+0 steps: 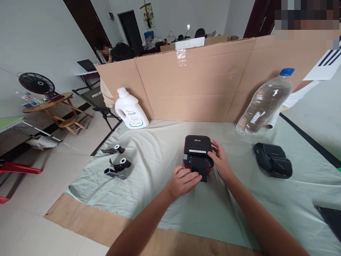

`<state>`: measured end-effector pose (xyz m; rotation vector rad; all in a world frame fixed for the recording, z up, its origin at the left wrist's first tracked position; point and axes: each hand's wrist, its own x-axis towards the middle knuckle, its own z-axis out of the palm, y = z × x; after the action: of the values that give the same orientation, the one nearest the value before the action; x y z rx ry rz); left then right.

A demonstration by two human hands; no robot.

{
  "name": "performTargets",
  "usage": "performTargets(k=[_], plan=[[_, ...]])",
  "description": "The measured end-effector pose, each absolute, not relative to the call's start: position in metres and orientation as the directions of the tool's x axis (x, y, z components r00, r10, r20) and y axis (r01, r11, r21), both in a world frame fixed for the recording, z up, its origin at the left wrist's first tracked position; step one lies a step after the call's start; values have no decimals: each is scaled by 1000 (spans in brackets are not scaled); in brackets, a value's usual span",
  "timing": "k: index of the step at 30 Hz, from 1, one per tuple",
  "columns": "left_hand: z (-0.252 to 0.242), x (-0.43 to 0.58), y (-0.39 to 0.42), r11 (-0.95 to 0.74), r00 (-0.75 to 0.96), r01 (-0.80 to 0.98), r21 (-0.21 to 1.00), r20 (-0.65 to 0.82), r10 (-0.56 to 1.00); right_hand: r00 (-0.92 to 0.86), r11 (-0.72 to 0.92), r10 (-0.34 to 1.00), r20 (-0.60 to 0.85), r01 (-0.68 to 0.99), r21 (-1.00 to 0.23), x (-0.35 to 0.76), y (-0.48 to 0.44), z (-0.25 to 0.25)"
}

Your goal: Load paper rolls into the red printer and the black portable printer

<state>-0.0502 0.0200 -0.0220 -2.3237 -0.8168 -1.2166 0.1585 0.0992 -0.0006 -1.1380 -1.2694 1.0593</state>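
Note:
A small black and red label printer (198, 145) sits in the middle of the cloth-covered table. A black strip (200, 170) sticks out of its near side. My left hand (183, 181) is closed at this strip, its fingertips on the dark material; the thumb is mostly hidden. With thumb on the lid's edge and fingers along the right side, my right hand (220, 160) grips the printer. To the left lie small rolls of black strip, among them a far roll (119, 149) and a middle roll (125, 163), with loose ends curling off them.
A cardboard panel (191, 89) stands across the table's back. Before it are a white jug (131, 110) at left and a tilted water bottle (266, 103) at right. A black device (273, 160) lies right of the printer, a phone-like dark slab (331, 220) at the right edge.

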Motion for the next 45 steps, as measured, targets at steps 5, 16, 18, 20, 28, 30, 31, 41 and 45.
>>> performTargets(k=[5,16,18,20,28,30,31,41,45], plan=[[-23,-51,21,-767,492,640,-45,791,364,-25,119,992,121,-77,-990,156,98,-3],[-13,-50,35,-608,50,527,594,693,720,-50,111,992,119,-131,-985,154,97,-9],[-5,-46,50,-298,-217,293,909,366,905,-41,97,994,104,-147,-984,154,97,-11],[4,-42,65,-28,-240,-5,1000,26,970,-34,83,995,90,-166,-983,153,98,-12],[16,-42,78,99,-83,-205,974,-118,990,10,-15,1000,-17,-234,-972,150,97,-21],[15,-44,79,113,-71,-214,970,-130,989,15,-10,1000,-14,-221,-975,151,99,-25],[15,-45,80,125,-63,-222,967,-142,988,14,-1,1000,-4,-205,-979,151,100,-27],[14,-48,85,210,-19,-244,947,-221,975,15,4,1000,2,-138,-990,154,101,-30],[13,-44,83,191,-52,-240,952,-209,976,2,28,1000,28,-118,-993,156,99,-28]])
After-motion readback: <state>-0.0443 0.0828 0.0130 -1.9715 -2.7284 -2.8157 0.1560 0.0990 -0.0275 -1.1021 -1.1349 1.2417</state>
